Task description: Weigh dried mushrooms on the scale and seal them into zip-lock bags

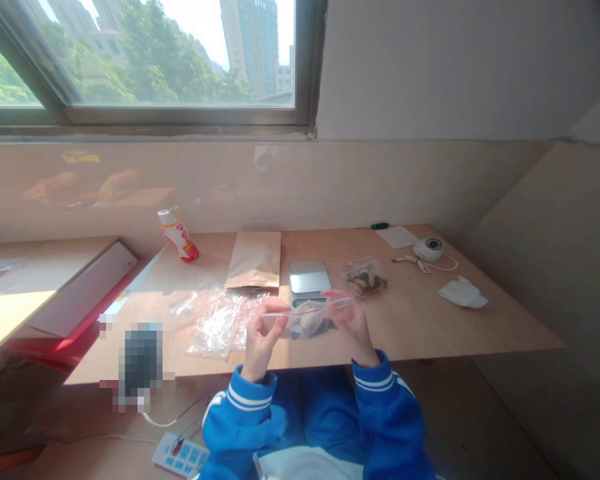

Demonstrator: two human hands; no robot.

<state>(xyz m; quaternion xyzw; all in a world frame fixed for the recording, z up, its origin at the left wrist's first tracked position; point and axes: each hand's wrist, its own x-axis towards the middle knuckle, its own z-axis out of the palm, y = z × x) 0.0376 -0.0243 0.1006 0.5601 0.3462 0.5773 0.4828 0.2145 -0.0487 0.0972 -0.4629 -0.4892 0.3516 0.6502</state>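
My left hand (pixel 265 335) pinches the left end of the top edge of a clear zip bag (pixel 307 325), which has a red line along its seal. At the other end of that edge, the fingers of my right hand (pixel 349 322) are closed on the bag. Pale and dark pieces show inside it, too small to name. Just beyond the bag stands a kitchen scale (pixel 310 278) with a bare metal plate, its front partly hidden. A second zip bag (pixel 364 279) with brown and dark dried pieces lies to the right of the scale.
Several clear plastic bags (pixel 220 323) lie left of my hands. Behind are a brown paper pouch (pixel 254 260) and a red-and-white bottle (pixel 179 235). To the right are a white dome camera (pixel 429 249) with cable and a crumpled tissue (pixel 463 293). A power strip (pixel 181 456) lies below.
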